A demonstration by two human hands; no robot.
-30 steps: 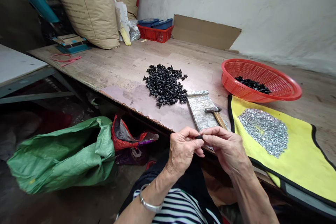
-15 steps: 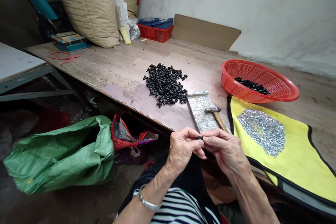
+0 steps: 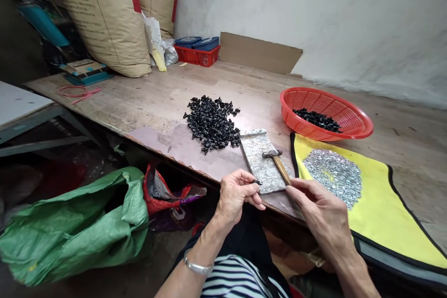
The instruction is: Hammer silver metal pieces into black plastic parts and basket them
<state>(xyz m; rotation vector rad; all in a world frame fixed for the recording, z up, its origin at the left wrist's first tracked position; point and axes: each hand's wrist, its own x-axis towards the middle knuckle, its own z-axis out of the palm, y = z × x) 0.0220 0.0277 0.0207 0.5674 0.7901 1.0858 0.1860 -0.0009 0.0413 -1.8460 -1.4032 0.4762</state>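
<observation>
A small black plastic part (image 3: 257,182) with a tiny metal ring on it is pinched between the thumb and forefinger of my left hand (image 3: 234,195). Over the near end of the wooden handle of a hammer (image 3: 280,167), my right hand (image 3: 319,212) has its thumb and fingertips closed. The hammer lies on a worn metal plate (image 3: 256,153) at the table's front edge. Just beyond the plate's left side is a pile of similar black parts (image 3: 211,123).
A red plastic basket (image 3: 328,136) at the right holds more black parts. Small shiny metal pieces (image 3: 333,174) lie heaped on a yellow cloth (image 3: 377,209). Below the table edge are a green sack (image 3: 80,223) and a red bag (image 3: 167,191). Large paper sacks (image 3: 101,14) stand at the back left.
My right hand has left the black part and moved right to the hammer handle. My left hand keeps the part. The view has shifted slightly.
</observation>
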